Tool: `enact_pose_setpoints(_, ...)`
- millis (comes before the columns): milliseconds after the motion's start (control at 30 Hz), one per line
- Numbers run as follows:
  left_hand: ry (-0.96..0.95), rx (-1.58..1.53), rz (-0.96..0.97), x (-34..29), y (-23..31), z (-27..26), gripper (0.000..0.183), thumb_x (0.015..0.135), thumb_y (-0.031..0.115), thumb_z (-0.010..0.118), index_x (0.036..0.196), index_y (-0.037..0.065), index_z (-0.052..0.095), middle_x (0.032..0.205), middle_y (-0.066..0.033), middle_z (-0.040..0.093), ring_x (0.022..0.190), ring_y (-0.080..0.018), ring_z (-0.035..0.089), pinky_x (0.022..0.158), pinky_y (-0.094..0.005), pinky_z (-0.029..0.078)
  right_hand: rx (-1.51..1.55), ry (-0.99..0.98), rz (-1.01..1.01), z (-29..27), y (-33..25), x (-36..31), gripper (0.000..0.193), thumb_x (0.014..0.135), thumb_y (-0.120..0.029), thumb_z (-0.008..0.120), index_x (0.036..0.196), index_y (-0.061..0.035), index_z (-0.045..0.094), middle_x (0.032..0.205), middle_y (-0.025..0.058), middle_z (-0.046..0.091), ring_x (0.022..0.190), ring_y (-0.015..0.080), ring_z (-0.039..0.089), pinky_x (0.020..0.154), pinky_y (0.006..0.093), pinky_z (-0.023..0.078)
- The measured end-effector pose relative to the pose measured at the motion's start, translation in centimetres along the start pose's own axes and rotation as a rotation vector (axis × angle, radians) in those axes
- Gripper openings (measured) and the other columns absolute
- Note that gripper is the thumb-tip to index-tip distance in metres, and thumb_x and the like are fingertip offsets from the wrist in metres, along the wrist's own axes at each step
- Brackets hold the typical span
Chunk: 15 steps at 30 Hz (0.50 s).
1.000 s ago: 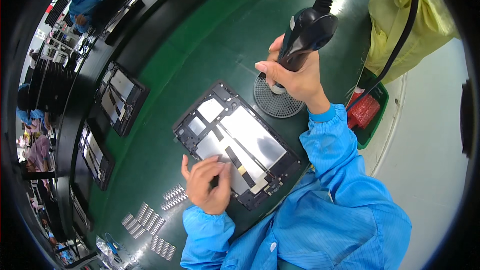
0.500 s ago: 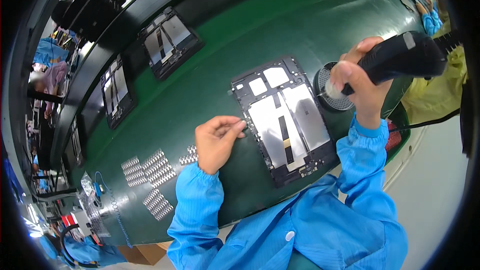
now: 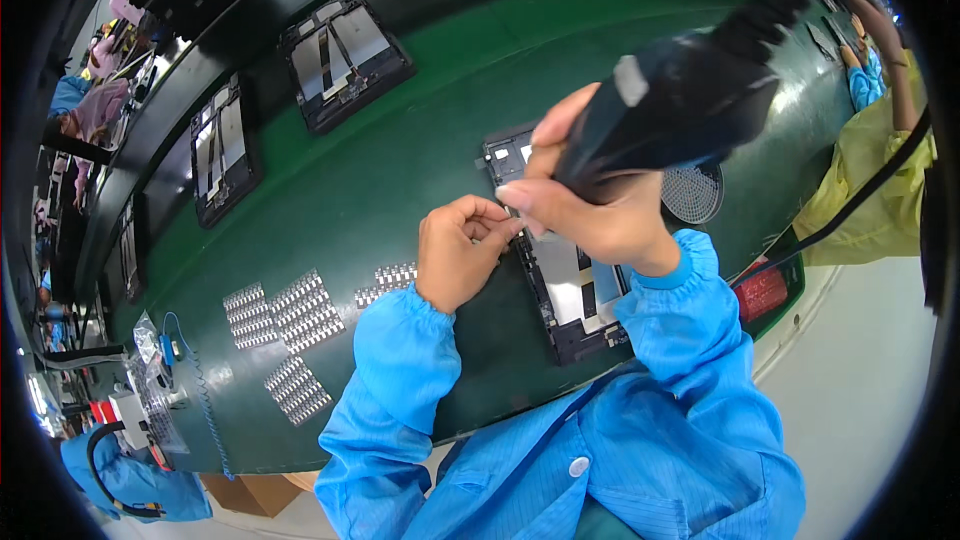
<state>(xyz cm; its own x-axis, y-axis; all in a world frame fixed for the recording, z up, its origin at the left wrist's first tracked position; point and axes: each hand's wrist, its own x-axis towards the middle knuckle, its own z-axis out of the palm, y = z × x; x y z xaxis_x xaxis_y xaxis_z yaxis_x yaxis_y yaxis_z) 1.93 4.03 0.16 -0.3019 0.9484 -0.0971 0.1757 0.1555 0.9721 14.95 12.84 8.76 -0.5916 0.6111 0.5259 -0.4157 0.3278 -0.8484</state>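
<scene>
A person in blue sleeves leans over a green counter (image 3: pixel 370 170), both hands working close together above a tablet (image 3: pixel 560 285) with its inside exposed. The tablet lies on the counter near the person, partly covered by the right hand (image 3: pixel 610 220) and forearm; its dark frame and silvery inner plates show to the left of and below that hand. The right hand's fingers wrap around a thick black power tool (image 3: pixel 670 105), tilted and slightly blurred, its upper end pointing to the upper right; its tip is hidden from view. The left hand (image 3: pixel 462 252) is at the tablet's left edge, thumb and forefinger pressed together at the tips; whether they pinch a tiny part, I cannot tell. Just beyond the right wrist sits a round grey dish (image 3: pixel 693 195) with a grid surface. Left of the left forearm, small metal parts (image 3: pixel 308 312) lie in neat rows, in several groups. Farther back, two similar opened devices, one at the top (image 3: pixel 345 60) and one lower left (image 3: pixel 223 150), rest well apart from the hands. A blue coiled cord (image 3: pixel 203 390) runs along the far left. At right, a red pack (image 3: pixel 762 297) sits in a green bin (image 3: pixel 797 280), below someone in yellow (image 3: pixel 860 185).
</scene>
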Motion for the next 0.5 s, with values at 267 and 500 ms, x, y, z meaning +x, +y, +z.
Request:
enact_pose_setpoints(267,-0.071,-0.085,-0.165,0.6,0.6,-1.1,0.013,0.075,0.007,0.072,0.077,-0.002,0.062,0.066,-0.0058,0.064,0.055,-0.0093,0.061,0.044,-0.0217,0.049,0.032,0.005,0.040,1.4,2.1,0.3,0.033,0.073,0.012,0.065,0.097,0.0021,0.044,0.061,0.0078,0.058,0.055,0.0114,0.059,0.051,0.0229,0.047)
enact_pose_setpoints(500,-0.075,-0.096,-0.167,0.7,0.0,-0.9,0.013,0.076,0.008,0.071,0.078,-0.002,0.062,0.066,-0.0059,0.064,0.055,-0.0100,0.061,0.044,-0.0223,0.049,0.074,0.002,0.078,1.5,2.2,0.3,0.034,0.073,0.010,0.066,0.097,0.0019,0.043,0.060,0.0078,0.058,0.052,0.0112,0.058,0.049,0.0224,0.046)
